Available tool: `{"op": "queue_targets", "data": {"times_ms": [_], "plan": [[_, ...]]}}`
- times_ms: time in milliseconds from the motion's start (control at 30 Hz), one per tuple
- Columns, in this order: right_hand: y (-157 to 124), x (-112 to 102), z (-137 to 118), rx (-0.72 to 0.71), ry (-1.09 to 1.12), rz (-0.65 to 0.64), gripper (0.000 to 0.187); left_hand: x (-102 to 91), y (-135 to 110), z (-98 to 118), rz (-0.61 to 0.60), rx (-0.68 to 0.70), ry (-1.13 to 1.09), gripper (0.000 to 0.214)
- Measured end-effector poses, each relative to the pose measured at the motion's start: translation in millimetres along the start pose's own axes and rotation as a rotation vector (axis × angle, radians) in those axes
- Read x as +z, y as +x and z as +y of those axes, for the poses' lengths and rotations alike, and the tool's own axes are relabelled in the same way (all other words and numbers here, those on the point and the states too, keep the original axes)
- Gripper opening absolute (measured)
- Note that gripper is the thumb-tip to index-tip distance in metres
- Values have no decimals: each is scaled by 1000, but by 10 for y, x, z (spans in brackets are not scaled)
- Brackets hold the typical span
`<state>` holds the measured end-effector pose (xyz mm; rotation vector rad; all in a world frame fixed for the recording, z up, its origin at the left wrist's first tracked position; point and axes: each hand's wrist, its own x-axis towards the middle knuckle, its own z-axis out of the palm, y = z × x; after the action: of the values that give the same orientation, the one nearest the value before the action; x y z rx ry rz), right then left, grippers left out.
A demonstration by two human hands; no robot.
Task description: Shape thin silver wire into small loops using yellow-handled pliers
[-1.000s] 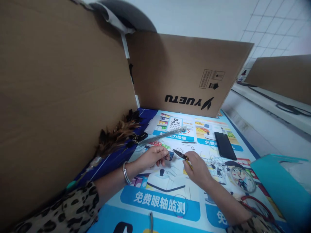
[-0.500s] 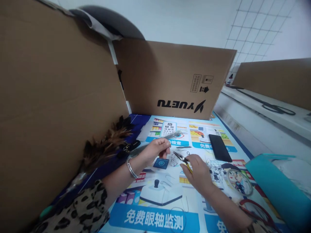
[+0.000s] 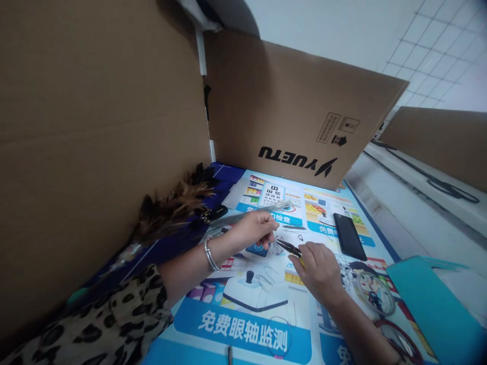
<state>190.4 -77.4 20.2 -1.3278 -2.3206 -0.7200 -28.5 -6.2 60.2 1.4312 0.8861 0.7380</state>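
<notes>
My left hand [image 3: 258,229], with a silver bangle on its wrist, is closed with thumb and fingers pinched together. Whatever it pinches is too small to make out. Wrapped in my right hand [image 3: 319,268] are needle-nose pliers [image 3: 289,247] with dark jaws and yellow grips. Their tip points left, close to the left fingertips. Behind the left hand lies a bundle of thin straight wires [image 3: 268,207]. Several bent wire pieces [image 3: 268,276] rest on the printed mat nearer to me, and a short bunch of wires [image 3: 293,227] lies beyond the pliers.
A black phone [image 3: 349,235] lies to the right, with a turquoise box [image 3: 433,304] beyond it. Wire coils [image 3: 376,294] rest near my right forearm. Brown feathers [image 3: 175,203] lean by the left cardboard wall [image 3: 99,126]. Another cardboard panel [image 3: 297,111] closes off the back.
The pliers' tip has come nearer to my left fingertips. The whole view has tilted and shifted with my head; the things on the mat seem unmoved.
</notes>
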Motion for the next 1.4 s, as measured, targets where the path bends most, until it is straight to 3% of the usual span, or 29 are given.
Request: {"op": "queue_targets", "data": {"times_ms": [567, 1033, 1400], "plan": [[34, -54, -7, -112, -51, 153, 29, -41, 23, -117, -116, -75, -142, 30], [47, -126, 15, -167, -94, 72, 26, -56, 4, -110, -168, -105, -100, 30], [46, -176, 28, -219, -105, 61, 23, -19, -77, 20, -157, -78, -37, 25]]}}
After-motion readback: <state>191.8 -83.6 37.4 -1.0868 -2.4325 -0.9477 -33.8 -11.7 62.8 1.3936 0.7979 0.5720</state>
